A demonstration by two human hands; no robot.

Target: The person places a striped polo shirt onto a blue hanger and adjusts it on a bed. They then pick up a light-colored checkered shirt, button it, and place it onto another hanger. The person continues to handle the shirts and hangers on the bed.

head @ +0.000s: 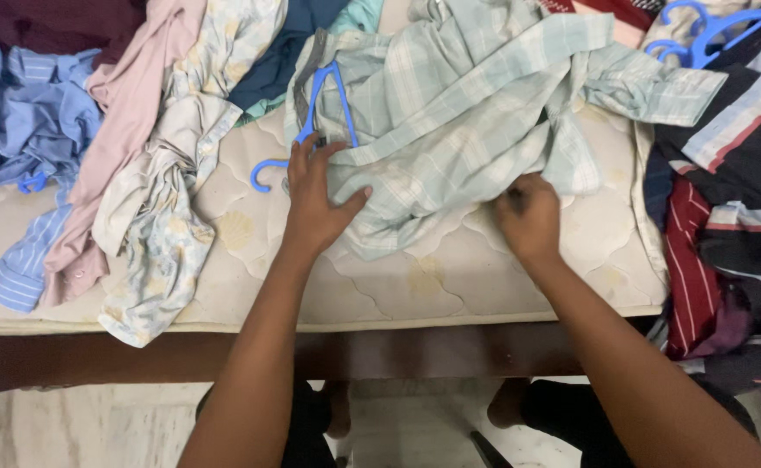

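Below the person's arms, a pale tiled floor [94,425] shows, and then the front edge of a cream quilted mattress [450,286]. On that mattress the left hand [315,199] lies flat with fingers spread wide, pressing the collar end of a pale green checked shirt [467,113], its fingertips touching the blue plastic hanger [311,121] that sits inside the neck. The right hand [529,217] is curled shut, pinching a fold of the same shirt near its lower hem. The shirt lies rumpled across the middle of the bed. To the left lie a floral patterned garment [163,225], a pink one [120,113] and blue striped shirts [33,130]. Off to the right sits a dark striped heap [727,199], with more blue hangers [710,35] at the far corner.
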